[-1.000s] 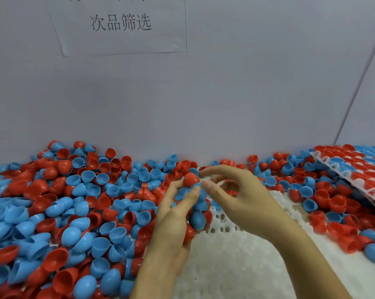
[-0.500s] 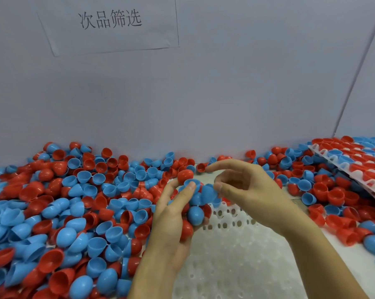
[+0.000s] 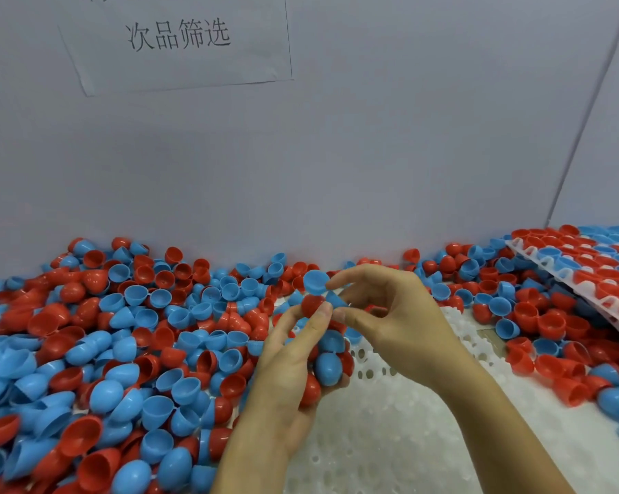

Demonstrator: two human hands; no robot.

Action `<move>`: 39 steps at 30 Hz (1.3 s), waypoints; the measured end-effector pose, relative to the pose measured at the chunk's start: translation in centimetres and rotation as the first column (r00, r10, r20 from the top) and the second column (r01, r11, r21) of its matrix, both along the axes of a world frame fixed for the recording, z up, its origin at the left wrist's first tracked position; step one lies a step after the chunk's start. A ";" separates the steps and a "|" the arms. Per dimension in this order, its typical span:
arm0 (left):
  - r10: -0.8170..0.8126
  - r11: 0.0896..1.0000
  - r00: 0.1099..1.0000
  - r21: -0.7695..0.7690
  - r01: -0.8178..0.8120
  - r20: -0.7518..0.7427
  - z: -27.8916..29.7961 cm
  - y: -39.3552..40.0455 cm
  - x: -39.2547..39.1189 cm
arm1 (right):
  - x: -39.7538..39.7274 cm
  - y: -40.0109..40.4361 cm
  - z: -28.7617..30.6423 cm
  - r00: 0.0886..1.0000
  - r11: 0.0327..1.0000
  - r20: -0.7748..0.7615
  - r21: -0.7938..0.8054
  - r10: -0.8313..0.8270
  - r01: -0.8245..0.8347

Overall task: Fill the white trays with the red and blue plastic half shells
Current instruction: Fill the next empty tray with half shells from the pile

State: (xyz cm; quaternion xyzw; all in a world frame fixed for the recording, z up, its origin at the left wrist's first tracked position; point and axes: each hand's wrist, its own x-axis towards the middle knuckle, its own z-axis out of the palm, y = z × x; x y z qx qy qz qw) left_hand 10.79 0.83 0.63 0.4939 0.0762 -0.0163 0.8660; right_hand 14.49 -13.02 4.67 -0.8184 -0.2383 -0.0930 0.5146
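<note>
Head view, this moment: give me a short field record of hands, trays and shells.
left hand: cupped, holding a bunch of red and blue shells
right hand: fingertips pinching a blue shell just above the left hand's bunch
empty tray: white, under both hands, no shells seated in the visible holes
filled tray: far right, tilted, rows of red and blue shells
loose pile: red and blue shells along the wall, mostly left
wall sign: paper with printed characters

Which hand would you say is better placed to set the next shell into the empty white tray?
Probably the right hand: it pinches one blue shell above the white tray, while the left hand cradles a handful.
</note>
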 end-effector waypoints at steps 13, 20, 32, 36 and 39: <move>-0.062 0.991 0.998 -0.117 0.062 -0.001 0.2 0.7 -0.1 | 0.2 -0.3 0.4 0.997 0.999 0.070 -0.016 -0.035 0.036; -0.053 0.997 0.999 -0.057 0.053 -0.002 0.1 0.6 -0.1 | 0.3 -0.5 -0.1 0.989 0.966 0.132 -0.238 -0.068 0.099; -0.042 0.999 0.999 0.013 0.042 -0.004 0.3 0.4 -0.3 | 1.0 -0.8 -1.1 0.991 0.982 0.101 -0.156 -0.092 0.107; -0.074 0.997 0.997 0.025 0.075 -0.018 0.4 0.4 -0.2 | 0.8 -1.0 -0.8 0.990 0.982 0.097 -0.148 -0.103 0.117; -0.076 0.997 0.996 0.017 0.077 -0.036 0.4 0.5 -0.2 | 0.6 -0.5 -0.8 0.993 0.991 0.092 -0.099 -0.079 0.088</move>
